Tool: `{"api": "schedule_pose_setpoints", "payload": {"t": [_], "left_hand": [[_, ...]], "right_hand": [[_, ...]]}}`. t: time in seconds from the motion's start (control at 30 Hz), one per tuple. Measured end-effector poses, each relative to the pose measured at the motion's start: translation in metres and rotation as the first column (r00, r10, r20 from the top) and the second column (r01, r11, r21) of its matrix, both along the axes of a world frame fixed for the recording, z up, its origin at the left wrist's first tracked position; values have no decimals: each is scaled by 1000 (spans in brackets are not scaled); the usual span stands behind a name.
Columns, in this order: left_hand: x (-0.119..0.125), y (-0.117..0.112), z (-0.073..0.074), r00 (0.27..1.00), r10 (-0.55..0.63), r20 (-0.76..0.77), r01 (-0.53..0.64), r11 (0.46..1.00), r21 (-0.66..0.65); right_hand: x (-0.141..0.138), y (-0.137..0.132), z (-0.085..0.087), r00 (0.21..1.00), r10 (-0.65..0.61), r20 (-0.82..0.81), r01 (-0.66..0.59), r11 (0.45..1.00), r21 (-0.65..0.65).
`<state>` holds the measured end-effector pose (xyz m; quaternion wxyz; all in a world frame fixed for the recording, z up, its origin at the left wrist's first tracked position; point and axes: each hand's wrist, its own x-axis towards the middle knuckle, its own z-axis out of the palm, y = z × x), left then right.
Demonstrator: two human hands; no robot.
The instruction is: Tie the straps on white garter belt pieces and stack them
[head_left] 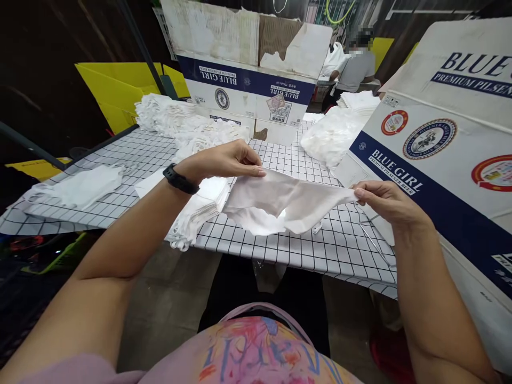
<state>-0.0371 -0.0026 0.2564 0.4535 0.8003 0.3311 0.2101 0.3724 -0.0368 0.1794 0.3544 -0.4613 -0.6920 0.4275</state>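
Observation:
Stretched between my two hands above the table is a thin white cloth piece (276, 194) with curved edges and an opening in its lower middle. My left hand (230, 160), with a dark band on the wrist, pinches its upper left edge. At the other end, my right hand (386, 200) grips the narrow right tip between thumb and fingers. Beneath and left of the cloth lies a stack of folded white cloth pieces (198, 210) with loops at the front. Farther left, a flat white cloth pile (84, 184) rests on the table.
A checked cloth covers the table (344, 240). White heaps (192, 122) lie at the back left and another white pile (340, 133) at the back right. Cardboard boxes stand behind (248, 74) and at right (432, 133). A person (356, 69) sits beyond.

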Motion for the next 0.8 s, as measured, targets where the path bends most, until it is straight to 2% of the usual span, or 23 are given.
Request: {"api": "schedule_pose_setpoints", "payload": {"t": [0.1,0.17,0.27,0.33,0.4,0.47,0.53,0.6,0.67,0.73,0.8], "left_hand": [[4,2,-5,998,-25,65,31,996,-82],[10,3,-13,989,-3,149,27,987,-159],[27,3,-28,950,60,308,29,961,-276],[39,0,-39,906,110,409,43,937,-346],[50,-3,-49,852,164,498,51,919,-390],[59,-7,-59,795,208,569,53,912,-407],[66,-11,-68,744,254,617,44,904,-426],[69,-15,-77,698,308,647,25,892,-452],[70,-18,-85,651,361,668,2,879,-478],[68,-22,-90,594,406,694,-12,868,-497],[65,-26,-94,531,442,723,-16,858,-513]], "right_hand": [[-8,7,-12,996,-75,-57,74,997,-14],[-20,9,-22,988,-153,25,153,988,15],[-52,0,-37,943,-306,131,290,948,130],[-76,-14,-48,936,-345,71,334,934,126],[-100,-29,-58,964,-261,-46,261,965,-14],[-119,-41,-67,974,-124,-188,93,981,-169],[-134,-47,-74,948,-30,-317,-49,970,-237],[-143,-49,-77,915,-25,-402,-86,963,-255],[-148,-49,-78,891,-129,-436,3,961,-278],[-152,-53,-79,858,-302,-415,209,944,-254],[-155,-59,-81,809,-447,-382,417,894,-163]]}}
